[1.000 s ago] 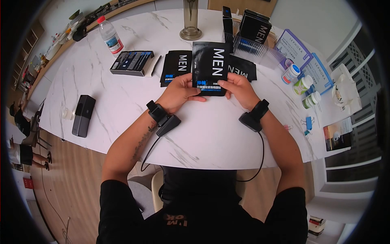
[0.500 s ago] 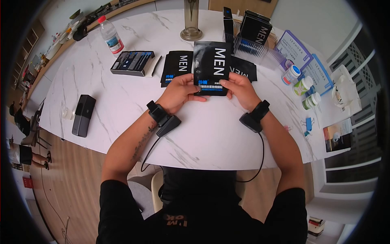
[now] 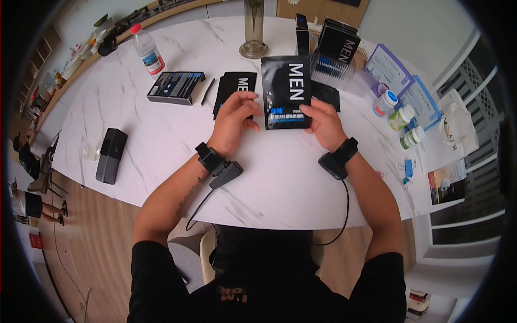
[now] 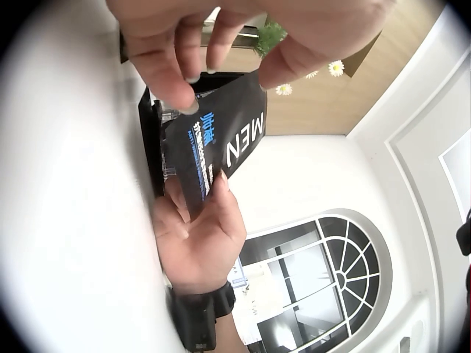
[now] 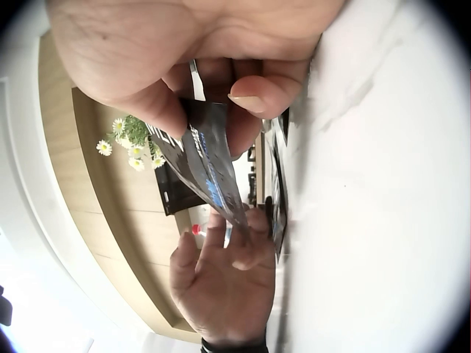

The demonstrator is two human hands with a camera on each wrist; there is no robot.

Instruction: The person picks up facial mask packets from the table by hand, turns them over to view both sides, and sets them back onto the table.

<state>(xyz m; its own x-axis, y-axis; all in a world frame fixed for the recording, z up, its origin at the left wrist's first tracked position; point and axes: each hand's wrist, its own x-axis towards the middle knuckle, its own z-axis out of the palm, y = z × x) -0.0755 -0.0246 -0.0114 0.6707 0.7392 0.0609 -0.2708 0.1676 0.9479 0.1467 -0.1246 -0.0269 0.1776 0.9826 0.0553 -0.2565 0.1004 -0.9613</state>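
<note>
My right hand (image 3: 323, 121) holds a black sachet marked MEN (image 3: 288, 91) upright above the white marble table (image 3: 280, 177), pinching its lower right edge with the thumb on the front. My left hand (image 3: 234, 118) hovers just left of the sachet with loosely bent fingers and holds nothing. Under that hand a second black MEN sachet (image 3: 237, 86) lies flat. In the left wrist view the held sachet (image 4: 221, 140) stands between my left fingers (image 4: 184, 73) and my right hand (image 4: 199, 235). The right wrist view shows the sachet (image 5: 206, 162) edge-on, with my left hand (image 5: 221, 279) beyond it.
A black box (image 3: 176, 85) and a water bottle (image 3: 148, 52) lie far left. A glass vase (image 3: 253, 32), a MEN carton (image 3: 338, 40) and a clear bin (image 3: 344, 67) stand behind. Pill bottles (image 3: 401, 116) sit at right; a black device (image 3: 110, 153) at left.
My left hand has let go of the sachet and drawn away to the left. My right hand has carried the sachet slightly farther from me and to the right.
</note>
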